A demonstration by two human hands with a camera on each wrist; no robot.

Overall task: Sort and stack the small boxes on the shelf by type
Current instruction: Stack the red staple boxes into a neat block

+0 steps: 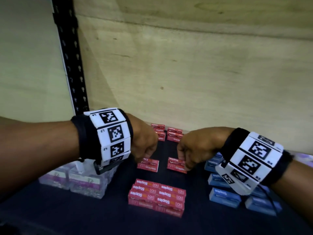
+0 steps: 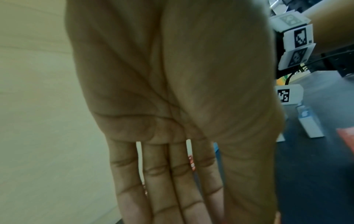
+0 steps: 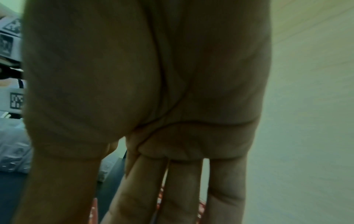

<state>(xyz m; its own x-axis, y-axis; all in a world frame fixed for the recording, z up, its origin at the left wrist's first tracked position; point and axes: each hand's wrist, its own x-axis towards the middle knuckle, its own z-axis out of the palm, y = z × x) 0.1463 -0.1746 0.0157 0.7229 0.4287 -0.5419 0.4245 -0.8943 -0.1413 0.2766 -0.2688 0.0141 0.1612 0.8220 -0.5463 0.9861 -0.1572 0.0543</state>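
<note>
You are working over the dark shelf [image 1: 101, 217], backed by a pale plywood wall [image 1: 203, 73], with the boxes already laid out by kind: clear packs of clips [image 1: 76, 180] at your left, blue staple boxes [image 1: 225, 197] at your right, and the red ones down the middle. The largest red group is the near block [image 1: 156, 195], several boxes side by side and stacked; a smaller red stack [image 1: 174, 134] sits at the back against the wall. Between them lie two short red piles, and that is where your hands are. Your left hand [image 1: 144, 143] comes down on the left red pile [image 1: 148, 165], your right hand [image 1: 198, 146] on the right red pile [image 1: 177, 165]. From the head view the fingers of both hands bend down onto the tops and far sides of the piles; the wrist views show them long and lying close together with only thin gaps, red showing between them. I cannot tell whether the thumbs are closing on the boxes or the fingers merely rest on them. To do this step well, I judge you should take each pile by its long sides, keep it level so the top box does not slide, and set it flush against its red neighbours, edges squared before letting go.
</note>
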